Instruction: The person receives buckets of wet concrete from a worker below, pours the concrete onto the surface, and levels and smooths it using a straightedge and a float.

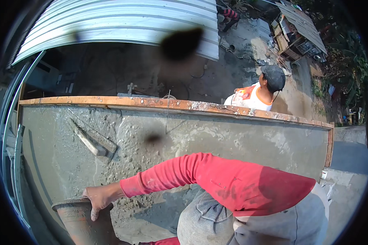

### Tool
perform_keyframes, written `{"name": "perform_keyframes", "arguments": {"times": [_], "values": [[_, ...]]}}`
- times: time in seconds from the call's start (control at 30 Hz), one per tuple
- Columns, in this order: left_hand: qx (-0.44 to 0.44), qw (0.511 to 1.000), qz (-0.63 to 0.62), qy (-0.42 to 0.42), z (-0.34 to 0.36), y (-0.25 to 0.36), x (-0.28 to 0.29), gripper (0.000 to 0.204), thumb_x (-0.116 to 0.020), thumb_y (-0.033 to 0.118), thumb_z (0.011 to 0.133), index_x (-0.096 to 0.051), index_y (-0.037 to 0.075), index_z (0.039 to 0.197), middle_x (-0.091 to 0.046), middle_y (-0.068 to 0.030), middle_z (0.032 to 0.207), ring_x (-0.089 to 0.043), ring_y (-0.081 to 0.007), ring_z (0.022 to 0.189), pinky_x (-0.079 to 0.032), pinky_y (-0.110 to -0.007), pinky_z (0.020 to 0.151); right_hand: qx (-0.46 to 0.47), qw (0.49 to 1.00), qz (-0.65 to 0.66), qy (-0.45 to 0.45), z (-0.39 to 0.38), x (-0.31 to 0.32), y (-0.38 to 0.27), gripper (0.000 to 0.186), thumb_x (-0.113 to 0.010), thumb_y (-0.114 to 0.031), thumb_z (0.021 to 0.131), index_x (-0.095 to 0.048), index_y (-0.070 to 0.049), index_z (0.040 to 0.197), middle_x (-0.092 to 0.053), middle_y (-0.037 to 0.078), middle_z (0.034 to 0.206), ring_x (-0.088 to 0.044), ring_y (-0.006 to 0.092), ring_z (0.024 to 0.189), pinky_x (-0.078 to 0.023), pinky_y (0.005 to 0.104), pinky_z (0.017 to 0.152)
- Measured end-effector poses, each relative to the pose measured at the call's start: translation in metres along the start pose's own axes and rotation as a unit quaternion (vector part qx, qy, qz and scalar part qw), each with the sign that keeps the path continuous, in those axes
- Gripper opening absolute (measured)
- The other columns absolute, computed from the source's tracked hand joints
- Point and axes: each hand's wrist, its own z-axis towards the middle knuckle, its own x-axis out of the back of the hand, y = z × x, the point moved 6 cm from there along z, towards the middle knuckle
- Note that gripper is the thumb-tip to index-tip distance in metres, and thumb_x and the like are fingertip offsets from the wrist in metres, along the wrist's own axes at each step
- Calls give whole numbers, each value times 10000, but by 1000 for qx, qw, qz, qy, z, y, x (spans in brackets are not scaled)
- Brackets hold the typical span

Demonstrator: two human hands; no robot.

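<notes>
Wet grey concrete (216,141) fills a wide bed in front of me. My right hand (98,199), in a red sleeve, grips the rim of a mud-coated bucket (79,222) at the lower left. The bucket leans with its mouth toward the concrete; its inside is hidden. Another bit of red sleeve shows at the lower edge beside the bucket's base, but the fingers of my left hand cannot be made out. Beyond the bucket, a trowel (88,142) with a pale handle lies on the concrete.
A wooden form board (151,102) edges the far side, with a thin rod (167,112) upright against it. Beyond stands a person (253,94) in a cap. Metal framing (16,163) rises at left; corrugated roofing (122,22) spans above. Dark blurs cover parts of the view.
</notes>
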Motion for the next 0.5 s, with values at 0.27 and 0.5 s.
{"name": "perform_keyframes", "arguments": {"times": [0.27,0.5], "values": [[-17,986,-108,-128,-19,9,-120,751,-561,498,925,-306,111,1515,-404,-150,1489,-433,-339,1327,-415,-527,1001,256,908,-309,116,-137,23,-151,424,-766,-68,689,-622,28,1077,-650,196,953,-636,375,889,-487,432,753],[-25,967,-20,-252,-44,28,-177,834,-509,537,945,-195,55,1548,-257,-137,1583,-325,-336,1420,-249,-557,1119,272,552,-572,542,-380,81,-364,654,-772,-164,798,-505,-1,1373,-676,194,1112,-651,269,987,-511,370,864]]}}
